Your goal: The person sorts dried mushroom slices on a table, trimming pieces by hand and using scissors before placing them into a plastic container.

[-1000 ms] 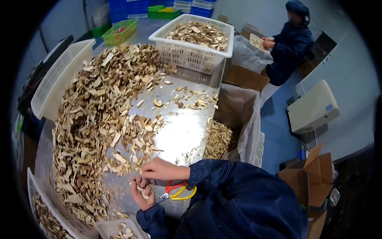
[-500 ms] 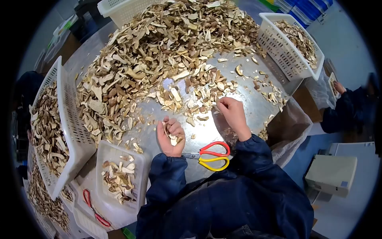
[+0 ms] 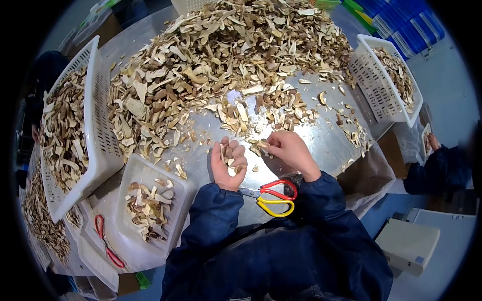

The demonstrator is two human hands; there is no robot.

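My left hand point(image 3: 228, 165) is palm up with its fingers curled around a few dried mushroom slices point(image 3: 231, 162). Thumb and fingertips of my right hand point(image 3: 292, 151) pinch a mushroom slice point(image 3: 258, 144) just above the metal table point(image 3: 201, 168). Scissors with one red and one yellow handle point(image 3: 276, 196) lie close below both hands, their blades partly hidden by the left wrist. Beyond the hands rises a large heap of sliced dried mushrooms point(image 3: 226, 55), its loose near edge reaching almost to my fingers.
A clear plastic tray point(image 3: 183, 200) with mushroom pieces stands at the left. White perforated baskets full of slices stand left point(image 3: 95, 125) and right point(image 3: 376, 85). Red-handled scissors point(image 3: 106, 246) lie at lower left. A lined box point(image 3: 369, 173) is right. Co-workers' dark sleeves point(image 3: 437, 168) show at the sides.
My right hand has come toward the left hand and now has a mushroom slice at its fingertips. The left hand keeps its slices. The whole view has shifted and turned slightly.
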